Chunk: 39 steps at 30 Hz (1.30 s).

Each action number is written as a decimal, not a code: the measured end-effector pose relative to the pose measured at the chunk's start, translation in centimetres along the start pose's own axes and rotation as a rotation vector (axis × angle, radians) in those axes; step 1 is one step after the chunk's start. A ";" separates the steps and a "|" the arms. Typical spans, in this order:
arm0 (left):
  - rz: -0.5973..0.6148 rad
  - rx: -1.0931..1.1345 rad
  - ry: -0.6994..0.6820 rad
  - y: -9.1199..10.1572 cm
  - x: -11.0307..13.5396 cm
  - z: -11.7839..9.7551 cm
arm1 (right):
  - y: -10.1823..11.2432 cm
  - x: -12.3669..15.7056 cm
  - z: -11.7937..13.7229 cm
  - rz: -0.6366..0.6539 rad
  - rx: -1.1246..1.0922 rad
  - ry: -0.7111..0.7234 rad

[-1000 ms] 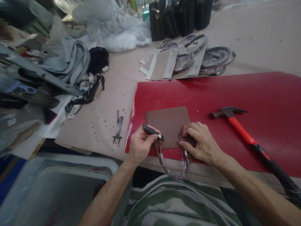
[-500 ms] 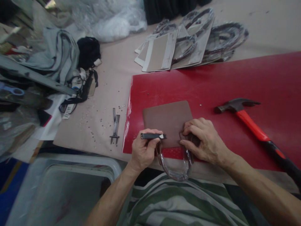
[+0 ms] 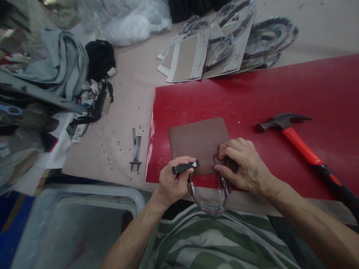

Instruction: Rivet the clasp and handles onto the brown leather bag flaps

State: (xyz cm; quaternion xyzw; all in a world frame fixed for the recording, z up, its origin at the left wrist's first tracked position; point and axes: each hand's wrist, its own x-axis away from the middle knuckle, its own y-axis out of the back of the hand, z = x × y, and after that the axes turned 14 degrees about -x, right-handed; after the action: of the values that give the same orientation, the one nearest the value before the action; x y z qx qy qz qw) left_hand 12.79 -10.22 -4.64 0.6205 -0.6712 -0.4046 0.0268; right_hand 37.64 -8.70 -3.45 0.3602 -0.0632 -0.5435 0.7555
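Observation:
A brown leather panel (image 3: 198,140) lies on a red board (image 3: 252,97) at the table's near edge. Its looped handle (image 3: 209,203), wrapped in clear plastic, hangs over the edge toward me. My left hand (image 3: 171,183) is closed round a short dark punch tool (image 3: 185,167), whose pale tip points right over the panel's lower left corner. My right hand (image 3: 244,166) presses its curled fingers on the handle's right attachment at the panel's lower right corner.
A hammer (image 3: 303,149) with a red and black handle lies on the board to the right. A metal pronged tool (image 3: 136,149) and small scattered bits lie left of the board. Stacked panels with handles (image 3: 218,52) lie beyond; cloth and clutter (image 3: 56,74) at left.
The punch tool in my left hand has tilted from pointing down-right to nearly level and shifted a little right. My right hand stays on the panel's corner. The camera has tipped down slightly.

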 end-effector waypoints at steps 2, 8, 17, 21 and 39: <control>-0.018 -0.008 -0.009 0.0 0.1 0.0 | 0.0 0.0 -0.1 0.000 0.008 0.002; -0.053 0.045 0.129 -0.2 0.6 0.3 | -0.2 0.0 -0.1 -0.018 0.026 0.029; -0.056 -0.005 0.022 -0.3 0.1 -0.1 | -0.1 -0.1 0.1 -0.016 0.030 0.015; -0.061 -0.063 -0.019 -0.3 0.1 -0.2 | -0.1 -0.1 0.0 -0.021 0.025 0.023; -0.142 -0.217 -0.099 -1.3 0.2 -0.8 | 0.0 -0.1 0.1 -0.017 0.016 0.027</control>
State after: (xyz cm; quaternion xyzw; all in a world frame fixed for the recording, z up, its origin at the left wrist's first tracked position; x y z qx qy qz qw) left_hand 14.24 -10.71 -4.94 0.6394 -0.5782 -0.5057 0.0319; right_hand 37.52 -8.72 -3.35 0.3741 -0.0545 -0.5445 0.7487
